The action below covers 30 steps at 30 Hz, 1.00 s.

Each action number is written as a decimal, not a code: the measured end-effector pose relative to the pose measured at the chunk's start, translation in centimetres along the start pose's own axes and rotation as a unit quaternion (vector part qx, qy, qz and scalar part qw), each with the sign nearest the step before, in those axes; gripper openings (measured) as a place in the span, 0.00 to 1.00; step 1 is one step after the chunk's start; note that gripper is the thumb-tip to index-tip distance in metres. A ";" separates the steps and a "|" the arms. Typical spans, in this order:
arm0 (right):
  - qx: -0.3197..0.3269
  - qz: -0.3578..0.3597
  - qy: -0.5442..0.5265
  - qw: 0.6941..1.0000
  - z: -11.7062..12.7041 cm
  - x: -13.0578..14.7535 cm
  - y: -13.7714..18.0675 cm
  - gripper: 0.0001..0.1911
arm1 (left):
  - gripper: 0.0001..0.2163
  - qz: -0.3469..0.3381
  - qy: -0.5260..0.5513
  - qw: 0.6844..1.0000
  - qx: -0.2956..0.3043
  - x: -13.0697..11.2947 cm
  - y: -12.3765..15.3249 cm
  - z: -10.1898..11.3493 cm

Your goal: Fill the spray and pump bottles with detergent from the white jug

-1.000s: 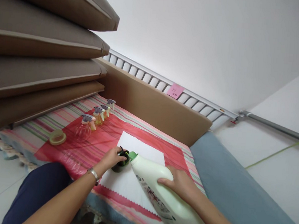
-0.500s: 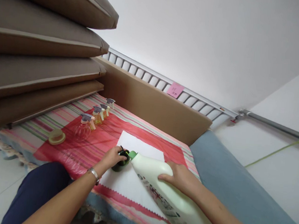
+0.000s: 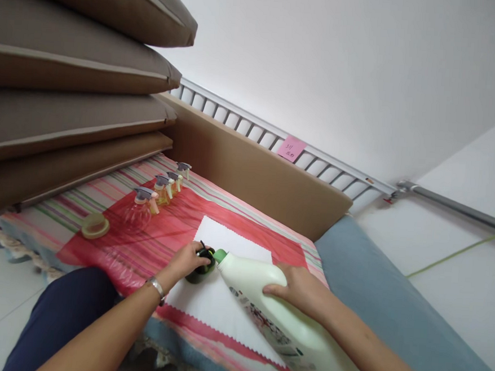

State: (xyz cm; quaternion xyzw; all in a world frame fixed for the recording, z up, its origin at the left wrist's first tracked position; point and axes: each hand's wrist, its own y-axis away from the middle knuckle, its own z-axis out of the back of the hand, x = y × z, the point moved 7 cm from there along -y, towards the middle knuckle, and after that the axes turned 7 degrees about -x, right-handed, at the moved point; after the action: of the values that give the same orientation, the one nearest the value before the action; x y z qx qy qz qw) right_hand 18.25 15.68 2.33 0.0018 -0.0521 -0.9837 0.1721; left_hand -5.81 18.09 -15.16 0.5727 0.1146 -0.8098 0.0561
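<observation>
My right hand [image 3: 297, 288] is wrapped round the body of a large pale green detergent jug [image 3: 254, 272]. The jug is tilted, with its green spout [image 3: 220, 255] pointing left. The spout meets the rim of a small dark green container [image 3: 199, 276], or sits just over it; I cannot tell which. My left hand [image 3: 186, 259] pinches that container at its top edge, where a dark strap or lid part shows. Whether liquid flows from the spout is not visible. Beneath the container and jug lies a white cloth [image 3: 233, 236] with zigzag edges.
Several clear spray bottles [image 3: 137, 214] with grey heads stand at the left rear. A round yellowish lid [image 3: 95, 225] lies near them on a red plastic sheet [image 3: 132, 254]. Stacked brown cushions [image 3: 81, 72] rise at left; a brown board [image 3: 248, 168] stands behind.
The base end of the jug has risen very slightly. Both hands keep their hold, and the view has shifted a little.
</observation>
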 end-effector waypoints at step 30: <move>-0.003 0.016 0.025 1.000 0.9 0.3 -0.6 0.24 | 0.16 -0.005 -0.009 1.000 0.005 -0.3 0.2 0.0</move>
State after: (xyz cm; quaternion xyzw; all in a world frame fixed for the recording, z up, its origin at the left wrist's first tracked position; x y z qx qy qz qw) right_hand 17.69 16.25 3.17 0.0254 -0.0446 -0.9806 0.1891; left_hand -5.65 17.87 -14.89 0.5649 0.1131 -0.8158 0.0509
